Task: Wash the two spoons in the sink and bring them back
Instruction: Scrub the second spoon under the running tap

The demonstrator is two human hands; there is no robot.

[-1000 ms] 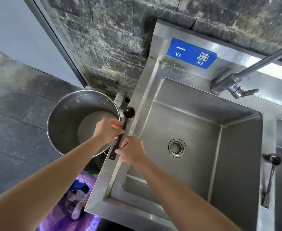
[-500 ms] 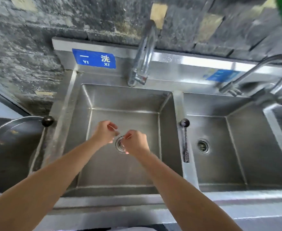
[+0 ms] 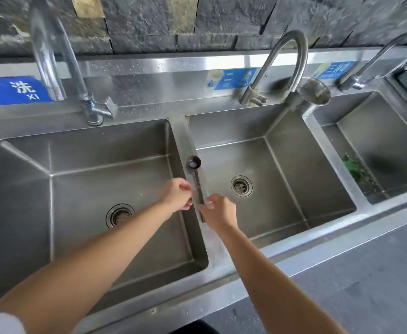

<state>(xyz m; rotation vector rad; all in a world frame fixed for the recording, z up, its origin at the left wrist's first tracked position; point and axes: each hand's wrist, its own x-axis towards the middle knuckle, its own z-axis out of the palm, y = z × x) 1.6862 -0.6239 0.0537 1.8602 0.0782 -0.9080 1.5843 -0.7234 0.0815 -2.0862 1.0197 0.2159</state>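
- Fingers (image 3: 208, 203) of the right hand (image 3: 219, 212): curled, tips on the lower part of the spoon (image 3: 197, 183) handle. Whether they grip it cannot be told.
- Fingers (image 3: 188, 189) of the left hand (image 3: 177, 196): curled, tips just beside the handle on its left side. Contact with the handle cannot be told.
- Spoon: dark, lying flat on the steel divider (image 3: 185, 138) between the left basin (image 3: 77, 189) and the middle basin (image 3: 282, 184). Bowl faces up and points toward the wall (image 3: 221, 18). The handle runs toward the person, and its end shows under the right hand.
- Only one spoon is in view.
- Both forearms reach over the front rim of the sink; the left one crosses the left basin.
- Left drain (image 3: 120, 215) and middle drain (image 3: 241, 186): each sits in the floor of its basin.
- Right basin (image 3: 378, 153): holds a green scrap (image 3: 353, 166) against its left wall.
- Taps: left tap (image 3: 50, 56), middle tap (image 3: 282, 51) and right tap (image 3: 385, 56) stand on the back ledge, one behind each basin.
- Blue labels (image 3: 14, 91) are fixed along the steel backsplash, one per basin.
- Wall: rough dark stone blocks above the backsplash.
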